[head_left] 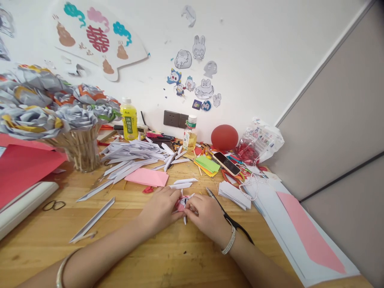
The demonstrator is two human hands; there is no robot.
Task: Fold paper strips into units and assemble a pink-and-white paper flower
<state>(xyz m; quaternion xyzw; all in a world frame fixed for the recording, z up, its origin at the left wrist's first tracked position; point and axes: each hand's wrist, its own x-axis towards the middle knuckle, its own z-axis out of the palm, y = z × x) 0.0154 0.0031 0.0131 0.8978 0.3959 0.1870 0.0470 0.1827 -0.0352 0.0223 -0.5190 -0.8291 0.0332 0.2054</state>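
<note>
Between my two hands, just above the wooden table, is a small pink and white folded paper flower [181,204]. My left hand [162,206] has its fingers closed round the flower's left side. On its right side, my right hand [205,214] pinches the paper edge with thumb and forefinger. My fingers cover much of the flower. Black-handled scissors [231,220] lie beside and partly under my right hand. Beyond my hands are folded white paper strips [183,183] and a pink paper stack [147,177].
Paper flowers on sticks stand in a clear cup [82,156] at left. A yellow drink bottle [129,120], a small bottle [190,134], a red balloon [224,137], a phone [227,163] and green paper [207,164] sit toward the wall. White cards [234,195] lie at right.
</note>
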